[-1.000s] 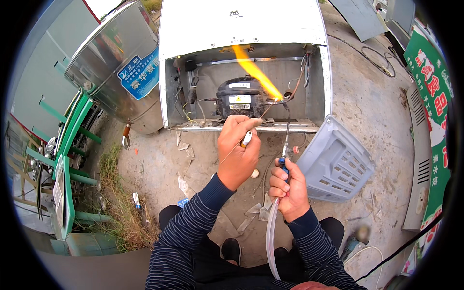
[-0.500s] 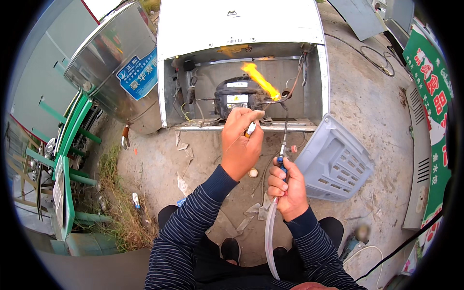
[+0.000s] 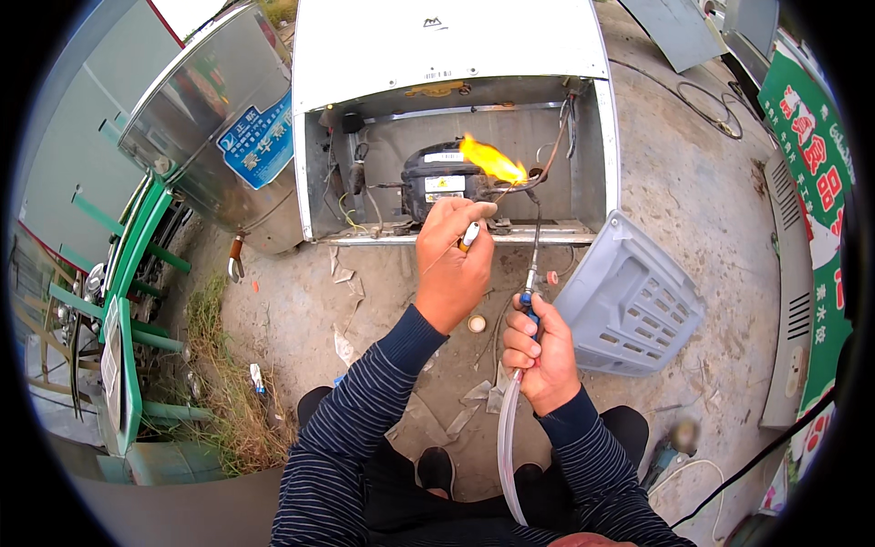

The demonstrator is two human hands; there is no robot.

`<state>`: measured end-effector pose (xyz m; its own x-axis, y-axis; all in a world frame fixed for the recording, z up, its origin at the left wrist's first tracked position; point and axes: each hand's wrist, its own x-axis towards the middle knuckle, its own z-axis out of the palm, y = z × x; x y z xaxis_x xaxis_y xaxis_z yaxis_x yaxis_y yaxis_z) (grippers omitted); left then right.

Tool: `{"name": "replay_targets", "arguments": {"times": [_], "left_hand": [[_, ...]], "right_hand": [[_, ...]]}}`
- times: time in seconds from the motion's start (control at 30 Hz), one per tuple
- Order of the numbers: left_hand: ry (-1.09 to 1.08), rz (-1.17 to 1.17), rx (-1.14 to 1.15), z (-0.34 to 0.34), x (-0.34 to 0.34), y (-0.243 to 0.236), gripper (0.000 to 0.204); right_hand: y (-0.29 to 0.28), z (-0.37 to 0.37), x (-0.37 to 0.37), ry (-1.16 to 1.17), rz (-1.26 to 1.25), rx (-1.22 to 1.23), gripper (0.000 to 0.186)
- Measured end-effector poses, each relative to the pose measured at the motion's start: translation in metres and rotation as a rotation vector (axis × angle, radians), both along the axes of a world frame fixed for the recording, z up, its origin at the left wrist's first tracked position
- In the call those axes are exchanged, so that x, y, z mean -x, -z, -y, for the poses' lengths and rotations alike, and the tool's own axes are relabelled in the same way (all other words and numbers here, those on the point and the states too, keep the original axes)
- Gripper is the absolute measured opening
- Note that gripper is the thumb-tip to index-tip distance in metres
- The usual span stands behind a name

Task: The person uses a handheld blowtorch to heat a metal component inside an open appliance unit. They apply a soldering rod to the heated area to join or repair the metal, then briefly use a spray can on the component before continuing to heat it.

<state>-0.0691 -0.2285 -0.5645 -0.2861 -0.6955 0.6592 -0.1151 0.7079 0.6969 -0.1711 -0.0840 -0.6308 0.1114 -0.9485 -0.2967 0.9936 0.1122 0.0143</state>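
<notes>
Concrete (image 3: pixel 674 173), left hand (image 3: pixel 453 273) pinching, right hand (image 3: pixel 547 357) fisted

The right fingers (image 3: pixel 521 343) grip a blue-handled torch (image 3: pixel 526 299), its flame (image 3: pixel 494 162) near the black compressor (image 3: pixel 417 187).

Left hand (image 3: pixel 454 272): back up, left fingers (image 3: pixel 472 213) bent and closed in a pinch, tips pointing forward-right. Left wrist (image 3: pixel 432 312) behind those fingers; sleeved left forearm (image 3: pixel 365 410) slants back and left from them. Right hand (image 3: pixel 550 359) is behind and right of the left fingers, apart from them. Right fingers (image 3: pixel 520 341) curled in a firm grip, right thumb (image 3: pixel 550 318) just right of them, pointing forward. Right wrist (image 3: pixel 558 403) behind the curled fingers; sleeved right forearm (image 3: pixel 592 467) runs back and right.
</notes>
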Motion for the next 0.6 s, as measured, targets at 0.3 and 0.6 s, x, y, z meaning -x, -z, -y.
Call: {"name": "replay_targets", "arguments": {"times": [0.3,0.6], "left_hand": [[0.010,0.029,-0.022,-0.0030,-0.0032,-0.0092,0.020],[0.012,0.006,-0.037,0.0052,0.0013,-0.0100,0.018]], "right_hand": [[-0.0002,-0.0004,0.0005,0.007,-0.031,-0.009,0.022],[0.0005,-0.0005,0.0016,0.005,-0.020,-0.010,0.022]]}}
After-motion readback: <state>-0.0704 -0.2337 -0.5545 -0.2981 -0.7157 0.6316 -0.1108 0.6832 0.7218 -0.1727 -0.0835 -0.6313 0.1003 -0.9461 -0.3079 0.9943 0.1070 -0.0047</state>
